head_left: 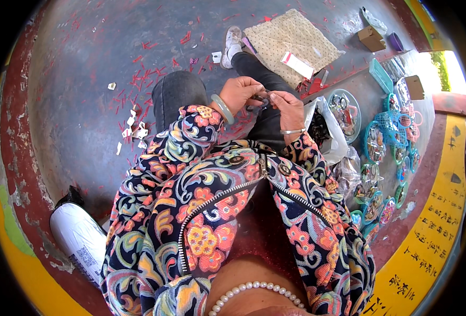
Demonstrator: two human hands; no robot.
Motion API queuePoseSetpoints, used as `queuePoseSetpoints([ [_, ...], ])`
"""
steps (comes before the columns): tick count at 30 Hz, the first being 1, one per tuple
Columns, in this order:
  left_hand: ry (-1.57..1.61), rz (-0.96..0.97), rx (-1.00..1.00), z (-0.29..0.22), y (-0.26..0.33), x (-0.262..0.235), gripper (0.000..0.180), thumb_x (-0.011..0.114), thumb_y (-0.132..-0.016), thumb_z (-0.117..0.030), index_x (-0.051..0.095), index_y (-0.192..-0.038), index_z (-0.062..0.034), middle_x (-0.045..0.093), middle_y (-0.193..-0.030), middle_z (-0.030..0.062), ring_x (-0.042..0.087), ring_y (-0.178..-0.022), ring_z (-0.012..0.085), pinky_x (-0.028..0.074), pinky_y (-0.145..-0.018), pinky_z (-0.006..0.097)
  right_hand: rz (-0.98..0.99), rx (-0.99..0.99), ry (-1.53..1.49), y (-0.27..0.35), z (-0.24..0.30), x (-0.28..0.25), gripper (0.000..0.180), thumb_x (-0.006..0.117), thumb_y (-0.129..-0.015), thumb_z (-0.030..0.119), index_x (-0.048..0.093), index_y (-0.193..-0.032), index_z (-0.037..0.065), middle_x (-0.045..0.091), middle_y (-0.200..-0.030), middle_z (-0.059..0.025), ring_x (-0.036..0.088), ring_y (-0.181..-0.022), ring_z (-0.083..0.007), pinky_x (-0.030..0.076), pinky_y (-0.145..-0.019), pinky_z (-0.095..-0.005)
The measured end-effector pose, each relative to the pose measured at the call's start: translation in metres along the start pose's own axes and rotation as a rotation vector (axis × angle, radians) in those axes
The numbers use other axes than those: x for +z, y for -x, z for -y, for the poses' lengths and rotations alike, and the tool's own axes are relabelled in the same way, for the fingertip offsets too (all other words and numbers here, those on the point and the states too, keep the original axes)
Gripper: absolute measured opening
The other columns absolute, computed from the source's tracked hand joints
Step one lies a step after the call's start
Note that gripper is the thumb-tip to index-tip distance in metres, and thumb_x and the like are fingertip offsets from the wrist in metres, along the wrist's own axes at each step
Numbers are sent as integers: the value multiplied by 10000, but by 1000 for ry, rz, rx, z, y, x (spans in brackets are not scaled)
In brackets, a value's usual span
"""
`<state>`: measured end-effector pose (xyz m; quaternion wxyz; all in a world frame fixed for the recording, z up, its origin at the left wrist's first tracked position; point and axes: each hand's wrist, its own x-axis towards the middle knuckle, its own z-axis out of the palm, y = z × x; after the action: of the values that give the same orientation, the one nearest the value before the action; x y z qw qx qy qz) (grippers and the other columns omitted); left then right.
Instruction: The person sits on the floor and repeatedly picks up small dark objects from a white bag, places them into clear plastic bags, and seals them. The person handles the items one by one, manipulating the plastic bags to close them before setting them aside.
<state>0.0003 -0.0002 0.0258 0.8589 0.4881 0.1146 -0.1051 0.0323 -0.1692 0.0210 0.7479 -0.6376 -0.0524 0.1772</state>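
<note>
My left hand (239,96), with a pale green bangle on its wrist, is closed in a pinch above my right leg. Close beside it is my right hand (289,110), with a silver bracelet, its thumb and fingers also pinched together. Between the fingertips is a small dark piece (265,97), too small and too covered to tell its kind. Both hands seem to grip it. Just right of my right hand stands an open white plastic bag (336,150) with dark small items (318,129) inside.
Several round plastic baskets (374,142) of small items stand at the right, by a teal basket (381,76). Ahead, a dotted beige cloth (291,39) bears a white and red box (298,66). Red scraps (147,75) litter the floor. A white sack (78,239) lies at lower left.
</note>
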Motion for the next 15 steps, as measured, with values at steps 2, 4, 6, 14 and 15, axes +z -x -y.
queuePoseSetpoints([
  [2,-14,11,10,0,0,0,146,510,-855,-97,571,-914,22,620,-857,112,618,-797,180,524,-597,242,-1,4,23,1,-1,-3,134,638,-760,79,643,-845,-25,601,-722,-19,504,-626,-59,382,-566,-175],
  [4,-22,18,16,0,0,-1,150,511,-856,-105,570,-913,20,621,-861,114,618,-790,175,521,-586,238,-7,11,39,1,-1,-4,130,639,-760,84,643,-835,-23,595,-710,-16,503,-624,-59,380,-564,-175],
  [6,-28,22,17,0,0,0,156,511,-857,-116,570,-911,18,622,-874,121,617,-781,165,517,-571,232,-17,22,45,1,-1,-5,125,640,-760,86,643,-824,-21,587,-697,-13,501,-623,-58,378,-561,-176],
  [14,-492,-36,251,-5,0,-5,264,620,-772,-205,597,-976,-39,578,-1038,156,544,-962,205,456,-733,311,13,-214,286,-3,5,-17,89,640,-757,84,640,-786,0,569,-673,2,503,-612,-64,395,-557,-195],
  [15,-641,-62,353,-4,-1,-5,292,649,-743,-225,605,-970,-47,570,-1053,162,513,-1043,239,440,-815,352,19,-287,385,-3,8,-16,85,637,-757,84,639,-782,2,572,-674,-3,509,-610,-70,401,-560,-199],
])
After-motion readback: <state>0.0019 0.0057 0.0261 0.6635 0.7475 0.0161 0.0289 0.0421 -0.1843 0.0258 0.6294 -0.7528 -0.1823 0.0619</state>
